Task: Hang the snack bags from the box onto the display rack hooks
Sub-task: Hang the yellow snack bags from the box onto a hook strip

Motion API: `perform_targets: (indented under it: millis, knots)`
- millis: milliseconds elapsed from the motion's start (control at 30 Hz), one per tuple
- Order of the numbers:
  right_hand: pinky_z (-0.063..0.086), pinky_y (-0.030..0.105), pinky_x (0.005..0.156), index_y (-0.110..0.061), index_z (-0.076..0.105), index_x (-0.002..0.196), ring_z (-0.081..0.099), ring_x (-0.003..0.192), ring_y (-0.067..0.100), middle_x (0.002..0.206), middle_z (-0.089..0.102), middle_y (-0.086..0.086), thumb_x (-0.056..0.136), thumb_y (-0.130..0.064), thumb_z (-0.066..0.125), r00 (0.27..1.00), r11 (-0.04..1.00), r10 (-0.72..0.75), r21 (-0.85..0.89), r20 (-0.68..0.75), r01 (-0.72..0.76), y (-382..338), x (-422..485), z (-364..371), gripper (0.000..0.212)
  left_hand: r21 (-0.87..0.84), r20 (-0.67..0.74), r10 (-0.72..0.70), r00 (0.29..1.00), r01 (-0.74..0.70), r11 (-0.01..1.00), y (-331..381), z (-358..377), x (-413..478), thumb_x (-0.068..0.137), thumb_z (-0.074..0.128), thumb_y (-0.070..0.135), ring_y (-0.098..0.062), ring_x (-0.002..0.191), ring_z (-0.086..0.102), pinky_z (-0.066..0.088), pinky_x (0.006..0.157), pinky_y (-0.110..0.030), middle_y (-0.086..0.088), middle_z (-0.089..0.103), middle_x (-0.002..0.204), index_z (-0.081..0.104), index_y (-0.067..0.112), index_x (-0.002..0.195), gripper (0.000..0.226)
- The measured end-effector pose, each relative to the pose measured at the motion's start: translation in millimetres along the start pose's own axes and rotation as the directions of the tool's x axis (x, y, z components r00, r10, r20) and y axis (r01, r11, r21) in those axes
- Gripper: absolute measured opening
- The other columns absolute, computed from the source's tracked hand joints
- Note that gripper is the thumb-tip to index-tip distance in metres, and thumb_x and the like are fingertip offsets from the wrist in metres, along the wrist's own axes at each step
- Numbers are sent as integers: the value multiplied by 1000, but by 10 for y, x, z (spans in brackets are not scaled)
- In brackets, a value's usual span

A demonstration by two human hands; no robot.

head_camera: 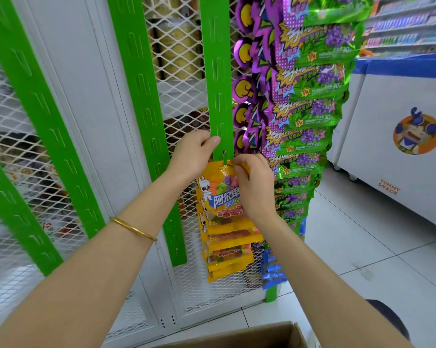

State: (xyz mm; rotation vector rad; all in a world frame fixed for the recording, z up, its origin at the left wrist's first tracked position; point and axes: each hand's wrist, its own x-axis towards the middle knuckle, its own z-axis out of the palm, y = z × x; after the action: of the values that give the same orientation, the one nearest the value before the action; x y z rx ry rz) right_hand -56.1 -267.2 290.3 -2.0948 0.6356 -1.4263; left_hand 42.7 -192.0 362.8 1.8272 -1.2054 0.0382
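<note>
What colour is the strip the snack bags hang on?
The strip is bright green; head view.

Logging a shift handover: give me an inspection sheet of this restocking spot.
Surface: white tiled floor; no table seen.
Job's things: yellow snack bag at a hook on the green strip; more yellow bags hang below; cardboard box at the bottom edge.
Clutter: nothing seen.
Grippers: left hand holds the green strip; right hand pinches the yellow snack bag's top.
Cables: nothing seen.
Surroundings: purple-green bags hang on the right; white mesh rack behind; freezer chest beyond.
</note>
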Motion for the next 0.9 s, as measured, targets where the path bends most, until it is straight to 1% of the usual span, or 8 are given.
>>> perform_targets:
  millis: [133,200,300,467,567,700,767,900]
  knots:
    - [35,16,73,-6,62,102,47,85,9,100,55,5,90,-5,56,1000,1000,3,-31,-5,-3,39,-56,-16,14,34,-9,35,999,-34,999,-50,32,-80,95,52,18,-22,67,49,35,63,-32,-2,44,64,49,10,68,28]
    - [37,16,72,-8,60,106,42,84,1,107,53,6,89,-7,59,1000,999,-12,-33,-27,11,47,-136,-48,17,32,-39,50,998,-49,998,-71,58,-212,93,53,14,-13,79,52,40,74,-26,1,57,84,62,7,97,11]
    - [40,16,80,-7,57,113,44,97,5,119,46,6,87,-8,62,996,997,-41,-68,-80,36,92,-342,-127,27,94,-148,76,986,-63,994,-217,129,-463,91,56,15,-12,118,45,31,100,-20,1,53,127,49,15,131,41]
    - [42,15,84,-9,59,111,50,102,12,119,46,3,86,-4,60,992,994,-8,-113,-128,-6,344,-1006,-258,26,149,-337,198,921,-155,977,-559,355,-1104,86,53,16,-18,123,39,23,104,-17,-5,50,128,53,11,123,38]
    - [46,21,72,-12,59,111,50,84,4,114,50,1,87,-2,57,978,982,161,-122,134,-145,679,-1565,-274,26,127,-182,175,967,-153,980,-880,654,-1620,85,53,15,-17,118,43,23,103,-13,-4,54,122,57,11,117,32]
    - [48,33,83,-9,59,111,57,86,17,103,59,4,88,-11,59,646,859,510,-370,567,-353,1295,-2330,-256,23,106,106,29,994,-40,994,-1391,1077,-2289,87,57,6,-15,116,44,28,102,-21,-1,53,117,59,12,113,27]
    - [45,32,84,-7,58,112,58,99,25,109,61,9,88,-19,61,463,798,601,-523,651,-300,1562,-2687,-207,27,82,191,-65,979,50,995,-1542,1214,-2505,88,55,4,-14,113,44,37,102,-33,6,48,113,58,15,114,28]
    - [45,39,92,-16,51,127,50,114,30,124,56,9,89,-28,57,256,719,684,-691,683,-77,1857,-3252,-164,40,59,309,-169,936,159,986,-1589,1304,-2592,89,54,7,-11,108,46,44,97,-40,11,41,108,57,16,115,27]
